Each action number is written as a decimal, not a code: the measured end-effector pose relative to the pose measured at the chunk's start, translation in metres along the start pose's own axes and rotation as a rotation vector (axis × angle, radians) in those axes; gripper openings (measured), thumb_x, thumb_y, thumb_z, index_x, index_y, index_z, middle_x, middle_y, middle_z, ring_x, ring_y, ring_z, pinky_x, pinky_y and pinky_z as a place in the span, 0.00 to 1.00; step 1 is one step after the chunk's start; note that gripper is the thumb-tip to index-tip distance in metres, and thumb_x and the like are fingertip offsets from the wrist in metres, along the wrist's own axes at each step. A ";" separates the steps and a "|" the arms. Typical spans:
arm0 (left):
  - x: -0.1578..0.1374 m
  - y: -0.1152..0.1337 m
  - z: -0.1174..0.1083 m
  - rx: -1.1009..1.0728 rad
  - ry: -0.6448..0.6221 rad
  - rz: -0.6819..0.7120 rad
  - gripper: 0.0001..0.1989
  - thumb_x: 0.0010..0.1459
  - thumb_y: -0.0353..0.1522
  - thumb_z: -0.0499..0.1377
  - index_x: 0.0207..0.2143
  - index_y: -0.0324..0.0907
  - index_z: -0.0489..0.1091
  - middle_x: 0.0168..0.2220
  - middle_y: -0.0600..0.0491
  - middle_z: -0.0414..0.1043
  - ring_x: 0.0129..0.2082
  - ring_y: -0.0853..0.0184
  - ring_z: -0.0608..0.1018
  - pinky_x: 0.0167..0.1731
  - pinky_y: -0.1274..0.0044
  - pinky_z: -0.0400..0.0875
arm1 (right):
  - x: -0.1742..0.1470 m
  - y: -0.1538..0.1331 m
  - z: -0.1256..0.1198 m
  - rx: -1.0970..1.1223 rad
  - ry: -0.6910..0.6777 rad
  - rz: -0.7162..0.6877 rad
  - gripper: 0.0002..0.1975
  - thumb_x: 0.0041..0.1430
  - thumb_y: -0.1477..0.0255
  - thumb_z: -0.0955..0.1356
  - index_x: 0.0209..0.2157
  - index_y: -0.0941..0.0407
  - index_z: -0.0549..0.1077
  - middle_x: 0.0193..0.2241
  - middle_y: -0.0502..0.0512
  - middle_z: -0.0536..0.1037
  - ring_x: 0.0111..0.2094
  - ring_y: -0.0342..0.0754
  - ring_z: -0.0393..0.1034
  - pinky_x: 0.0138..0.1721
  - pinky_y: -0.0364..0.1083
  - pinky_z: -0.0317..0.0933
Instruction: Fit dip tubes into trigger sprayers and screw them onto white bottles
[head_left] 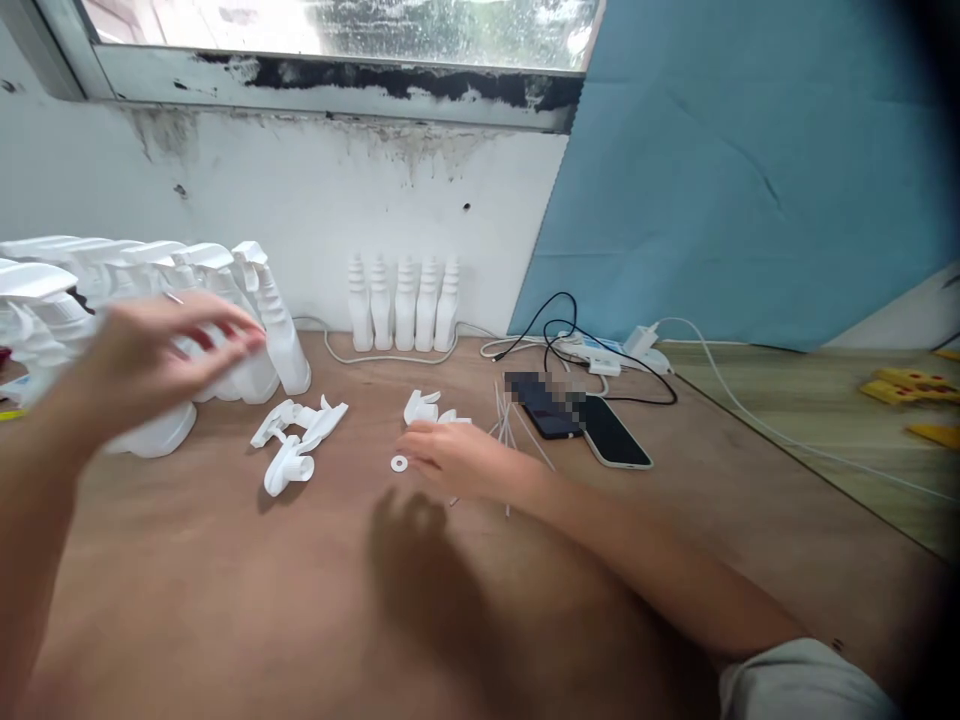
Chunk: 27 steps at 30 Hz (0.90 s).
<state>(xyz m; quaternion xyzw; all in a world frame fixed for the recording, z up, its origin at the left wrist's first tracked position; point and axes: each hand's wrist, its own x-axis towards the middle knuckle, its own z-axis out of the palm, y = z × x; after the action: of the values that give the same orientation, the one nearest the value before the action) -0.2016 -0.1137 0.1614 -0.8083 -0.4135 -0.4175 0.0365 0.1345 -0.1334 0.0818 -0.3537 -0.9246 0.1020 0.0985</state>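
Observation:
My left hand (176, 345), blurred, is raised in front of white spray bottles (277, 320) at the left. Its thumb and forefinger are stretched out and apart, with nothing visible between them. My right hand (454, 458) is low over the brown table, its fingers bent and close together. Whether anything small is pinched in them is hidden. Just left of its fingertips is a small white washer (399, 464). Behind that hand, white trigger sprayer heads (421, 406) are partly covered. More white trigger sprayer heads (304, 432) lie between my hands.
Several slim white bottles (405, 305) stand against the wall. Thin white tubes (507, 430) lie beside my right wrist. Two phones (616, 432) lie to the right, below a power strip (600, 350) with tangled cables. Yellow parts (904, 388) are at the far right.

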 end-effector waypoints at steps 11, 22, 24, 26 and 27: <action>-0.067 -0.004 0.062 0.052 -0.727 -0.061 0.14 0.56 0.43 0.59 0.41 0.48 0.76 0.52 0.47 0.70 0.49 0.56 0.72 0.46 0.70 0.69 | 0.009 0.016 0.032 -0.034 -0.166 0.015 0.03 0.60 0.76 0.66 0.33 0.60 0.71 0.36 0.58 0.74 0.30 0.44 0.67 0.26 0.43 0.53; -0.075 0.067 0.130 -0.853 -0.696 -0.415 0.16 0.57 0.38 0.62 0.43 0.43 0.62 0.44 0.49 0.75 0.44 0.62 0.77 0.47 0.71 0.71 | -0.008 -0.007 0.003 0.512 0.395 -0.089 0.03 0.57 0.75 0.70 0.29 0.58 0.73 0.29 0.50 0.76 0.30 0.40 0.68 0.36 0.41 0.63; -0.076 0.071 0.144 -0.962 -0.699 -0.445 0.16 0.56 0.38 0.64 0.42 0.42 0.62 0.40 0.51 0.74 0.41 0.64 0.77 0.44 0.73 0.71 | -0.015 -0.009 0.010 0.475 0.423 -0.150 0.04 0.59 0.75 0.68 0.30 0.57 0.74 0.31 0.52 0.77 0.32 0.42 0.70 0.37 0.42 0.64; -0.077 0.074 0.154 -1.045 -0.681 -0.460 0.17 0.54 0.37 0.65 0.43 0.41 0.63 0.38 0.51 0.74 0.39 0.66 0.76 0.41 0.74 0.72 | -0.020 -0.006 0.019 0.384 0.447 -0.219 0.06 0.62 0.74 0.66 0.31 0.57 0.74 0.31 0.55 0.78 0.34 0.44 0.70 0.38 0.43 0.64; -0.077 0.076 0.158 -1.078 -0.673 -0.467 0.19 0.54 0.36 0.65 0.44 0.41 0.63 0.39 0.51 0.74 0.39 0.66 0.76 0.41 0.75 0.71 | -0.023 -0.004 0.023 0.330 0.455 -0.267 0.06 0.63 0.74 0.65 0.32 0.58 0.74 0.31 0.56 0.77 0.34 0.44 0.70 0.39 0.44 0.65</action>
<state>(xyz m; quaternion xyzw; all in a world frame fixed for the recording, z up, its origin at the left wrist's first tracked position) -0.0710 -0.1490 0.0262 -0.6888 -0.3001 -0.2879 -0.5938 0.1426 -0.1544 0.0582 -0.2222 -0.8879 0.1551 0.3717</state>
